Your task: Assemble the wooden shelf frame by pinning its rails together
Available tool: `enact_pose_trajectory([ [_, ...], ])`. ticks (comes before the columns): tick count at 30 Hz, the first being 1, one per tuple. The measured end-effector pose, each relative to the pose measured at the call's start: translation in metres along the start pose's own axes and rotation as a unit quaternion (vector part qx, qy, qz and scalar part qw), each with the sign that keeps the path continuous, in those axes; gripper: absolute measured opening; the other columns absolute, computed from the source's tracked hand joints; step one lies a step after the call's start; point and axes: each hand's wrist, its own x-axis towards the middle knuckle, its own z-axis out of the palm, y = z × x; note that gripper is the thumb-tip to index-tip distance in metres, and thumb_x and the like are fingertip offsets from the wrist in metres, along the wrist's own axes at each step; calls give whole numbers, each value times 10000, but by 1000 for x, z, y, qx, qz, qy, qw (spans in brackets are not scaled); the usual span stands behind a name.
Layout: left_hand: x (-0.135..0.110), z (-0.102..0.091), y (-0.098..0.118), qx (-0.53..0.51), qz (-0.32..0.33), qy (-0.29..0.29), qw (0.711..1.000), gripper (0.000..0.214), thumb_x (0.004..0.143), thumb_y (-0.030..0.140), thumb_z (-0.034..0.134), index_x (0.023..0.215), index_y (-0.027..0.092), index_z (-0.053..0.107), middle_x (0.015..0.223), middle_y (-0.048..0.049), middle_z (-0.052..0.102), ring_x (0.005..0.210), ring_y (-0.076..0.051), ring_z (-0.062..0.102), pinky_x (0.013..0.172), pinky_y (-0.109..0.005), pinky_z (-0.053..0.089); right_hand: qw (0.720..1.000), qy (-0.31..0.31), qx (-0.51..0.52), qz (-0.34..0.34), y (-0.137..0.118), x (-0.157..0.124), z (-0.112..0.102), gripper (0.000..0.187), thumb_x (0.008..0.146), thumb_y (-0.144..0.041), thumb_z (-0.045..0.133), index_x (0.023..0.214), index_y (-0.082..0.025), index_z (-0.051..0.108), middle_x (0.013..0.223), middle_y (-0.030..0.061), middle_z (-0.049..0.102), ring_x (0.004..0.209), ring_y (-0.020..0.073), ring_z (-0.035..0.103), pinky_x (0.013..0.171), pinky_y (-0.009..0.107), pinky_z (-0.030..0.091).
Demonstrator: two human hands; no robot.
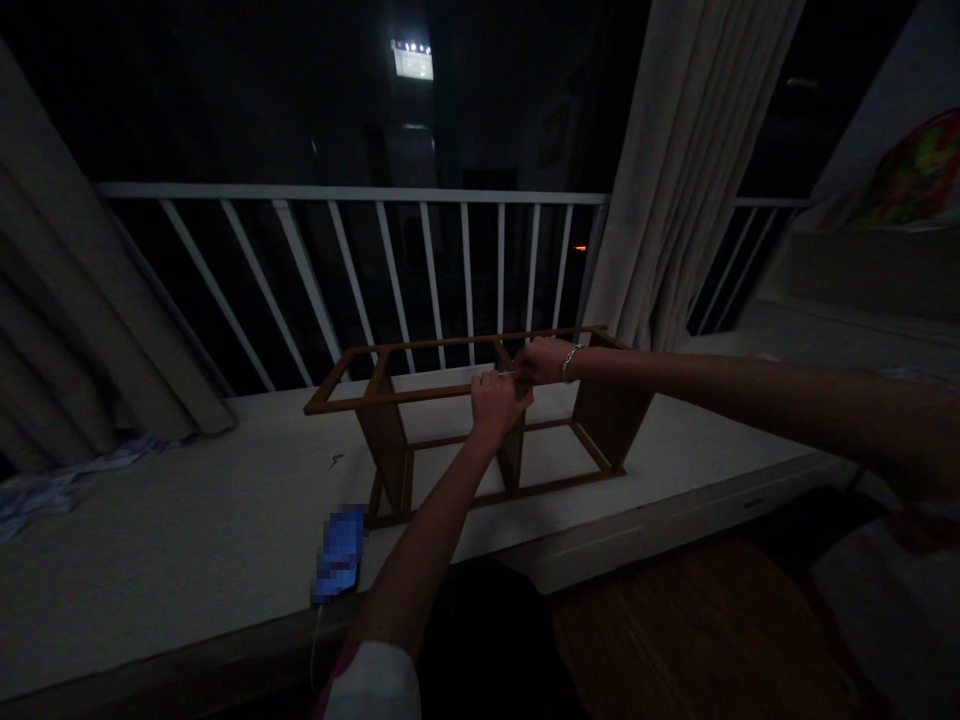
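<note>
A brown wooden rack frame (pixel 352 397) with open top rails and three upright panels stands on the pale window ledge (pixel 187 520). My left hand (pixel 496 397) is closed on the top front rail at the middle upright. Just behind it, my right hand (pixel 541 360), with a silver bracelet on the wrist, pinches a thin metal piece (pixel 506 374) at the top of the same upright. The room is dim, so I cannot tell what the piece is.
A phone (pixel 341 553) with a lit blue screen and a white cable lies near the ledge's front edge. White railing bars (pixel 360 195) run behind the ledge. Curtains (pixel 675 170) hang left and right. Wooden floor (pixel 675 640) lies below on the right.
</note>
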Motion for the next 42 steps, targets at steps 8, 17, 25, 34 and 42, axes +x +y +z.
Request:
enact_pose_trajectory([
  [8,0,0,1,10,-11,-3,1000,511,820,557,352,954,119,580,918,-158,583,910,-277,499,821,-413,300,999,21,35,-1,4,9,8,251,734,-261,536,938,-157,638,840,70,659,761,158,594,616,218,359],
  [17,3,-7,-2,10,-1,-38,999,630,767,671,328,922,118,587,913,-162,612,882,-269,537,833,-406,300,998,31,62,2,5,11,11,280,725,-206,519,993,-158,588,871,45,652,741,130,575,589,190,347],
  [25,-2,-19,-3,3,17,-44,999,595,740,644,432,1015,121,496,954,-139,608,913,-264,555,858,-386,318,977,9,193,88,8,12,14,224,679,-122,562,888,-149,637,811,15,676,709,92,599,551,137,382],
  [34,10,-52,-45,11,43,-118,992,582,789,631,360,1117,156,435,1114,-151,546,975,-278,569,818,-369,384,950,18,276,144,12,11,24,248,773,-349,571,844,-131,664,744,59,688,627,113,620,528,154,445],
  [42,9,-46,-87,46,1,-218,975,786,738,755,116,1003,164,560,940,-152,649,898,-286,605,761,-380,416,935,28,324,140,18,6,26,213,763,-187,542,925,-106,654,801,73,691,663,123,630,542,165,465],
])
